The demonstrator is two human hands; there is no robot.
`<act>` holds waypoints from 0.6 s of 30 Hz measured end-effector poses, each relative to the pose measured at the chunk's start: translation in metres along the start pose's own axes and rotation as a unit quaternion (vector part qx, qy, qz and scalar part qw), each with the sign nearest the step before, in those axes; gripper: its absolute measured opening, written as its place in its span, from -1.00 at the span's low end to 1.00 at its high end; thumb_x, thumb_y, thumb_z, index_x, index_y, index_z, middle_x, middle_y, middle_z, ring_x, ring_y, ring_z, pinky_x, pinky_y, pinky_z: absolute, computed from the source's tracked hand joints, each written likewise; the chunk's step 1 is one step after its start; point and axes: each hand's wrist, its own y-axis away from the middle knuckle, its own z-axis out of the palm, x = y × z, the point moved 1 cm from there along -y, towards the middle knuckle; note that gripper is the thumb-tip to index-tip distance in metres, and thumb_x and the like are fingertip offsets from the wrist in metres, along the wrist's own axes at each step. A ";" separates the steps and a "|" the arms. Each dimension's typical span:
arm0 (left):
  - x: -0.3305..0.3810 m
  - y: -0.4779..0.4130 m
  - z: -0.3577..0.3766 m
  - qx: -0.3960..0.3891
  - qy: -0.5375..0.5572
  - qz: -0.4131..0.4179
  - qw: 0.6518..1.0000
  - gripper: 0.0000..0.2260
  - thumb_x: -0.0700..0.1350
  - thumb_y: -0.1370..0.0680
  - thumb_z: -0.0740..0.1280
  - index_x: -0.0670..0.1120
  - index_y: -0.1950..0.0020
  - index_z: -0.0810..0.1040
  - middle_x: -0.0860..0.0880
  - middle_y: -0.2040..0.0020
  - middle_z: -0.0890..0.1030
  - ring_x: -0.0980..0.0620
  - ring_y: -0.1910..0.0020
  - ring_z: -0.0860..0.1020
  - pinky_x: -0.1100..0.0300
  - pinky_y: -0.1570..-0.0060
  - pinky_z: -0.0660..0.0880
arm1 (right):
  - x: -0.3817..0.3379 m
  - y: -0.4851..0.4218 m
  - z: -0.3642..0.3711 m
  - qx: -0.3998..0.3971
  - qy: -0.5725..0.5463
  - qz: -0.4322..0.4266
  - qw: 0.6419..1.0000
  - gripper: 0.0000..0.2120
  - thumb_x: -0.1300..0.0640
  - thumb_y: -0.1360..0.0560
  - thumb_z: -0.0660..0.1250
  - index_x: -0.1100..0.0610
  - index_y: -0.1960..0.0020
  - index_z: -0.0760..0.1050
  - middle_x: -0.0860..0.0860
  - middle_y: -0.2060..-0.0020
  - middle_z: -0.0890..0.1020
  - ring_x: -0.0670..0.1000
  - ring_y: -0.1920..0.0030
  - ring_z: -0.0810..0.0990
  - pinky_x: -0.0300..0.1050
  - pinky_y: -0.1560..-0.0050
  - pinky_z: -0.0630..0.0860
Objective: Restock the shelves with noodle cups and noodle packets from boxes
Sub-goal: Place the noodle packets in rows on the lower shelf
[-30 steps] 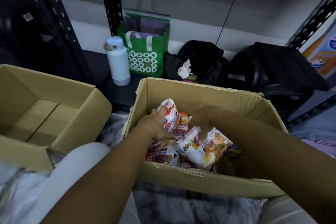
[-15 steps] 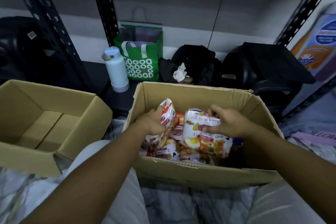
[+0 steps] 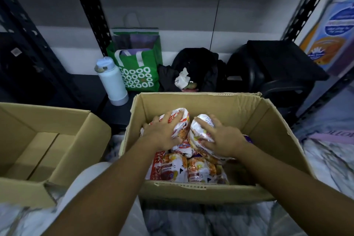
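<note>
A shop stockroom is suggested by black slotted shelf uprights [image 3: 90, 5], opened cardboard boxes [image 3: 268, 120] and loosely heaped noodle packets [image 3: 172, 170].

I saw free room inside the box [image 3: 249, 113], right of the packets [image 3: 178, 170], with its walls on every side. Behind the far wall a bottle [image 3: 113, 82] and green bag [image 3: 138, 74] stood in the way.
</note>
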 end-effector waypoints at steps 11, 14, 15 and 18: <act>-0.005 -0.020 0.010 0.058 -0.008 0.026 0.998 -0.07 0.39 -0.41 0.44 0.51 -0.52 -0.19 0.02 -0.59 0.09 -0.23 -0.34 0.36 -0.21 -0.17 0.52 | -0.003 -0.016 0.014 0.062 -0.026 0.035 0.997 -0.15 -0.50 -0.41 0.27 -0.39 -0.54 -0.09 0.03 -0.54 0.19 0.22 -0.37 0.44 0.08 -0.10 0.59; -0.007 -0.026 0.016 0.080 -0.026 0.023 0.996 -0.14 0.36 -0.46 0.42 0.45 -0.53 -0.12 0.00 -0.57 0.13 -0.20 -0.32 0.39 -0.11 -0.09 0.55 | -0.003 -0.018 0.019 0.066 -0.023 0.043 0.997 -0.18 -0.51 -0.38 0.28 -0.37 -0.51 -0.01 0.01 -0.48 0.24 0.19 -0.29 0.50 0.07 -0.03 0.62; -0.007 -0.027 0.017 0.085 -0.032 0.023 0.996 -0.16 0.36 -0.47 0.41 0.43 -0.54 -0.11 0.00 -0.56 0.14 -0.20 -0.31 0.39 -0.09 -0.07 0.55 | -0.003 -0.019 0.021 0.068 -0.020 0.045 0.996 -0.18 -0.51 -0.37 0.29 -0.36 -0.51 0.02 0.01 -0.46 0.25 0.19 -0.26 0.52 0.07 0.00 0.63; -0.006 -0.030 0.019 0.099 -0.043 0.022 0.994 -0.21 0.34 -0.50 0.39 0.39 -0.54 -0.07 -0.01 -0.53 0.18 -0.18 -0.29 0.39 -0.07 -0.03 0.54 | -0.002 -0.021 0.026 0.074 -0.015 0.044 0.996 -0.18 -0.48 -0.35 0.33 -0.32 -0.50 0.08 0.02 -0.41 0.31 0.18 -0.21 0.54 0.07 0.04 0.63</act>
